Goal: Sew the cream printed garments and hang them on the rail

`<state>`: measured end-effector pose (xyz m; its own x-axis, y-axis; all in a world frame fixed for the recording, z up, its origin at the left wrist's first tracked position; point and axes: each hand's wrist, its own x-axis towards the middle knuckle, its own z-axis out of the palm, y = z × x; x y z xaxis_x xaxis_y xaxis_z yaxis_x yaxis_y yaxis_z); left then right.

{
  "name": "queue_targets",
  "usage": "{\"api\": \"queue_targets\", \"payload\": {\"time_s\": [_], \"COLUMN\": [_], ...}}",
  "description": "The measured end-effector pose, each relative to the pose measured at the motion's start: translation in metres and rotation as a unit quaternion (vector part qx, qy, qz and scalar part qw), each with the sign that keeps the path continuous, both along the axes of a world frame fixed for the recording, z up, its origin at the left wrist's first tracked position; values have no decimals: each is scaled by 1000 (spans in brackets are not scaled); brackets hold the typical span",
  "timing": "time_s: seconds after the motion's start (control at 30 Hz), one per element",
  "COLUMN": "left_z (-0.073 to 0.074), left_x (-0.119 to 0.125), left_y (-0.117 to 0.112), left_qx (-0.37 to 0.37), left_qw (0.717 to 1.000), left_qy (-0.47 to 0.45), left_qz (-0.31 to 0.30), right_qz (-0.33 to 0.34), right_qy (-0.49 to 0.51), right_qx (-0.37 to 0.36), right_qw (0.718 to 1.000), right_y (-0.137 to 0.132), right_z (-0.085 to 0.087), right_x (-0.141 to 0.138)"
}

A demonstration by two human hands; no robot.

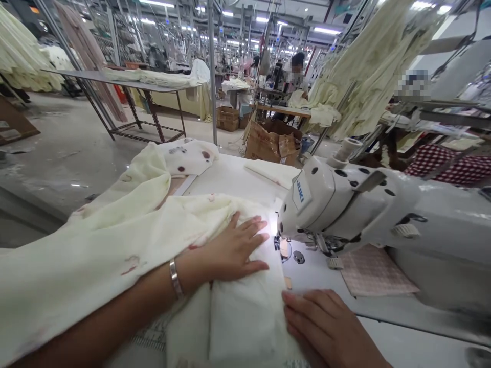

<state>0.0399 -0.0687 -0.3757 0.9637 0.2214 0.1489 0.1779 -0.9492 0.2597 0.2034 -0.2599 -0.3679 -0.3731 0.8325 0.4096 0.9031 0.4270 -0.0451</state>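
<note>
A pale cream fabric (245, 317) with small reddish prints spreads over the sewing machine bed and off to the left. My left hand (233, 250), with a silver bracelet at the wrist, lies flat on it with fingers spread, just left of the presser foot (276, 243). The fabric's right edge runs from the lit needle area toward me. At that edge, closer to me, my right hand (330, 322) has its fingers together and closed on the cloth; its thumb is mostly hidden. The white JUKI sewing machine (307, 199) head stands to the right of the needle area.
A pink checked cloth (374, 271) lies under the machine arm. Beyond the machine table stand an open cardboard box (272, 140) and a metal-legged table (88, 75) with folded cloth. Cream fabric (368, 71) hangs at right. A co-worker (298, 76) is at another station.
</note>
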Motion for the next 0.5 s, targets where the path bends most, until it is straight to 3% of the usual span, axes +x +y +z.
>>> {"api": "queue_targets", "payload": {"time_s": [0.27, 0.5], "left_z": [-3, 0], "left_x": [34, 57], "left_y": [61, 100], "left_qx": [35, 80], "left_qw": [998, 996], "left_qy": [-5, 4], "left_qz": [-44, -47], "right_qz": [-30, -48], "right_qy": [14, -23], "right_qx": [-3, 2], "right_qw": [999, 999], "right_y": [49, 67], "right_z": [-11, -26], "right_x": [21, 37]}}
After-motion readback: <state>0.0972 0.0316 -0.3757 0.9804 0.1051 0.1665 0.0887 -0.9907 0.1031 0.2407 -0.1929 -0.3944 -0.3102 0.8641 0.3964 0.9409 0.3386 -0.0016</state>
